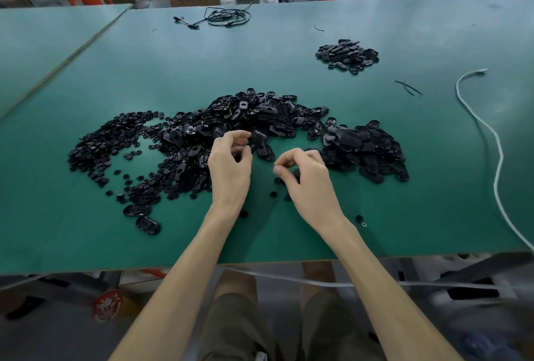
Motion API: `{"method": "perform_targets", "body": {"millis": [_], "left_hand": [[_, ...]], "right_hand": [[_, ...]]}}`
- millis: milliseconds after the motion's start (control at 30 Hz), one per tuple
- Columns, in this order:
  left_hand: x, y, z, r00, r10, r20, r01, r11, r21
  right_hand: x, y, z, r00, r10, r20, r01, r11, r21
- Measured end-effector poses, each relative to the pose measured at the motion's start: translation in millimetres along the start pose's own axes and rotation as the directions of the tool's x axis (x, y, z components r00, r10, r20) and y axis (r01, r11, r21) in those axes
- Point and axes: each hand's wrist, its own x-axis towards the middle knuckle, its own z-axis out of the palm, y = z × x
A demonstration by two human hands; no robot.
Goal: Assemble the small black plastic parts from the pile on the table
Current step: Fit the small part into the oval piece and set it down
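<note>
A big pile of black oval shells (pixel 254 117) lies mid-table on the green table (pixel 289 239). To its left spreads a pile of small round black parts (pixel 115 141), and to its right sits another heap of oval parts (pixel 367 149). My left hand (pixel 231 167) is at the near edge of the big pile, with thumb and fingers curled on an oval shell (pixel 261 143). My right hand (pixel 306 178) hovers beside it, fingers curled; a small round part (pixel 296 172) shows dark inside them. A few loose round parts (pixel 273 194) lie under my hands.
A smaller heap of oval parts (pixel 346 55) sits far right. A white cable (pixel 497 158) snakes along the right side, a black cable (pixel 225 16) lies at the far edge, and black ties (pixel 409 87) lie between them. Two loose oval shells (pixel 141 216) lie near left. Stools and boxes stand beyond.
</note>
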Motion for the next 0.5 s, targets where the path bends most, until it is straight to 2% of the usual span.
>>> {"method": "perform_targets", "body": {"millis": [133, 267, 500], "left_hand": [[1, 2, -2, 0.992, 0.027, 0.126, 0.001, 0.976, -0.216], [-1, 3, -1, 0.981, 0.114, 0.157, -0.072, 0.966, -0.249], [-1, 2, 0, 0.976, 0.087, 0.197, -0.017, 0.943, -0.333]], "right_hand": [[0, -2, -3, 0.996, 0.011, -0.086, -0.007, 0.999, 0.049], [-1, -6, -6, 0.993, 0.015, -0.116, -0.002, 0.994, 0.113], [-2, -11, -11, 0.992, -0.009, -0.127, 0.023, 0.994, 0.111]]}}
